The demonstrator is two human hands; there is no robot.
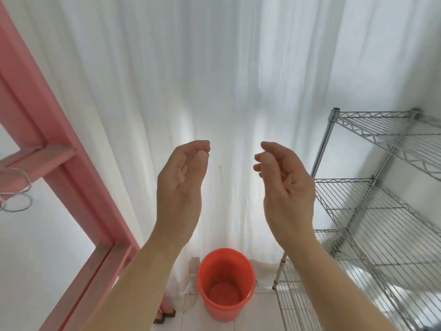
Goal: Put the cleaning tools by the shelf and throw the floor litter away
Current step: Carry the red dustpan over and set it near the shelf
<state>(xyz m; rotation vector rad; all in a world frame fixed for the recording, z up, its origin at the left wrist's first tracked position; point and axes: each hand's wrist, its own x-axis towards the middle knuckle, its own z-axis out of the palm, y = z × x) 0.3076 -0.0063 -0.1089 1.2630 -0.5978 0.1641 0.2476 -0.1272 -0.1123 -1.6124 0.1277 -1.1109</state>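
My left hand (181,185) and my right hand (284,185) are raised side by side in front of a white curtain, palms facing each other. The fingers of both are loosely curled and nothing is in either hand. Below them an orange-red bucket (225,284) stands upright on the white tiled floor, and I see nothing inside it. A silver wire shelf (372,211) with several tiers stands at the right, just beside the bucket. No cleaning tools or litter show in this view.
A pink wooden frame (71,177) slants down the left side, its foot resting on the floor near the bucket. Wire hangers (16,199) hang at the far left. The white curtain (214,80) fills the background.
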